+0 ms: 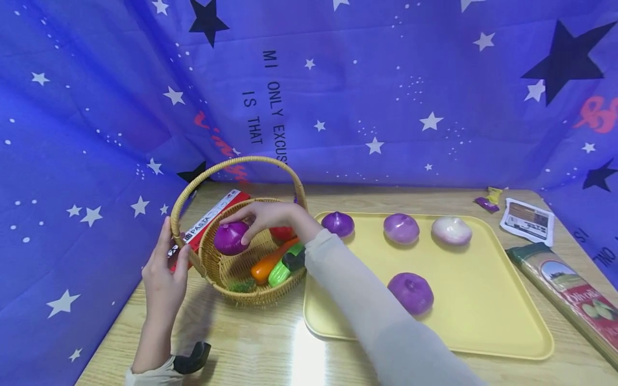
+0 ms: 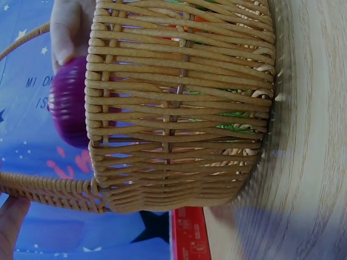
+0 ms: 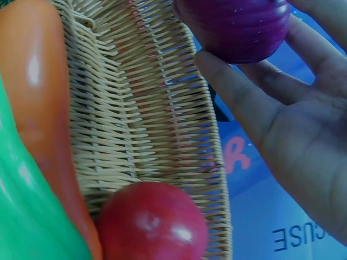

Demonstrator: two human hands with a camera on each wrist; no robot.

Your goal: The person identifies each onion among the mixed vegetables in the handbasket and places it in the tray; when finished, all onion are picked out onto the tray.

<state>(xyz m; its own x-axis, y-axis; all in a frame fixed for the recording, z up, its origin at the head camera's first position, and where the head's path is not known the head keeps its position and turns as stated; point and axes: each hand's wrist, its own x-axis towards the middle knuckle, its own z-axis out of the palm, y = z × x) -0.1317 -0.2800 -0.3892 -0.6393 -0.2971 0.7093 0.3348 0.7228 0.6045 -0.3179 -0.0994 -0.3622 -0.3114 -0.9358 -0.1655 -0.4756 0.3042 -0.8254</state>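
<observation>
My right hand (image 1: pixel 271 217) grips a purple onion (image 1: pixel 230 239) between thumb and fingers, at the left side of a wicker basket (image 1: pixel 260 301). In the left wrist view, the onion (image 2: pixel 70 105) shows just beyond the basket's rim. The basket's tall handle (image 1: pixel 246 159) stands upright, and my left hand (image 1: pixel 164 276) holds its lower left end, with thumb and fingers on either side. Inside the basket lie an orange carrot (image 1: pixel 264 268), a green vegetable (image 1: pixel 281 272) and a round red vegetable (image 3: pixel 154 225), partly hidden by my right arm in the head view.
A yellow tray (image 1: pixel 483 300) right of the basket bears several purple and whitish onion-like vegetables. My right forearm crosses its left part. A red PASTA box (image 1: pixel 212 217) lies behind the basket. At the far right are an olive package (image 1: pixel 574 295), a white packet (image 1: pixel 527 221) and small candies (image 1: pixel 490 199).
</observation>
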